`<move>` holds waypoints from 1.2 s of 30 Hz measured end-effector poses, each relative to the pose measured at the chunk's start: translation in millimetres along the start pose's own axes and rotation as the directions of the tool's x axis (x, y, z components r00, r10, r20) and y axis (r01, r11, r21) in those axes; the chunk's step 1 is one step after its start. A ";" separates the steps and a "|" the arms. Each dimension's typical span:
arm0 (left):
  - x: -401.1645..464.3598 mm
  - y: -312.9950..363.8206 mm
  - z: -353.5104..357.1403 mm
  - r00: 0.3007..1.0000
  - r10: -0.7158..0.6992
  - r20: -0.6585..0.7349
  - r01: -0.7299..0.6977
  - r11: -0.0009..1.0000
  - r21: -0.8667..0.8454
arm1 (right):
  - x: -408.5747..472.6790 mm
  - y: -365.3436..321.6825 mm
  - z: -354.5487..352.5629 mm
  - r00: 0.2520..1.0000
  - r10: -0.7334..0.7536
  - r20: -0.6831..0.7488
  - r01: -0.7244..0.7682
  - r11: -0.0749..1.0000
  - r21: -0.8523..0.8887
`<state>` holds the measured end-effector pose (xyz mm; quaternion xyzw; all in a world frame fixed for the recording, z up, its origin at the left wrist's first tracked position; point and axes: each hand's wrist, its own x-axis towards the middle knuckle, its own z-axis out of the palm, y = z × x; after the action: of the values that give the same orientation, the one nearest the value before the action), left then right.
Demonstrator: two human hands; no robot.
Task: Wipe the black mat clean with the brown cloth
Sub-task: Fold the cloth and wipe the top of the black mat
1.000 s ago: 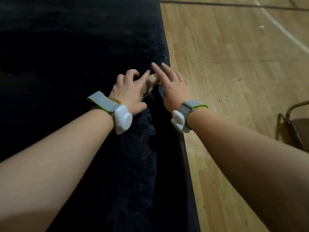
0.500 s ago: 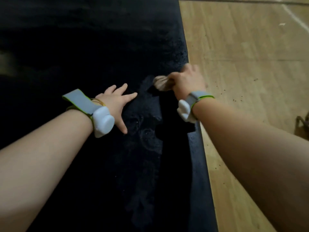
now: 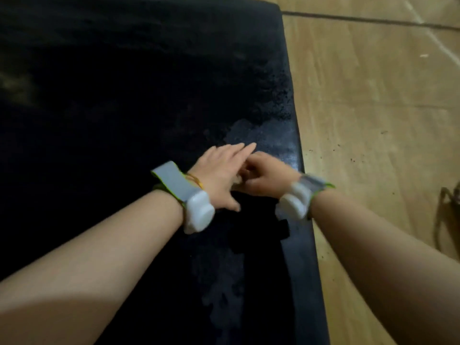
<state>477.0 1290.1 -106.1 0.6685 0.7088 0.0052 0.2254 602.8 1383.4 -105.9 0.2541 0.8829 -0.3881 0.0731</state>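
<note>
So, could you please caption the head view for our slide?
Both hands, left hand and right hand, meet over the brown cloth near the black mat's right edge.

Black mat (image 3: 124, 95), lying on wooden floor (image 3: 373, 108), its right edge running beside both hands; pale damp-looking streaks on the mat surface ahead of and below the hands. Left hand (image 3: 219, 173), fingers straight, laid flat on the mat and touching the right hand (image 3: 266, 178), which is curled; brown cloth (image 3: 237, 180) barely visible between them, blurred. Grey strap with white device on each wrist.
</note>
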 end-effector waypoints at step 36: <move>-67.8 -66.5 43.4 0.664 -0.614 -0.426 0.575 0.784 -0.235 | -7.4 48.9 17.3 0.914 0.339 -0.221 -0.404 0.797 -0.448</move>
<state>428.6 1205.9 -144.4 0.3676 0.9196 0.1257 0.0578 632.7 1395.8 -147.1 0.4208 0.8869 -0.1152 0.1517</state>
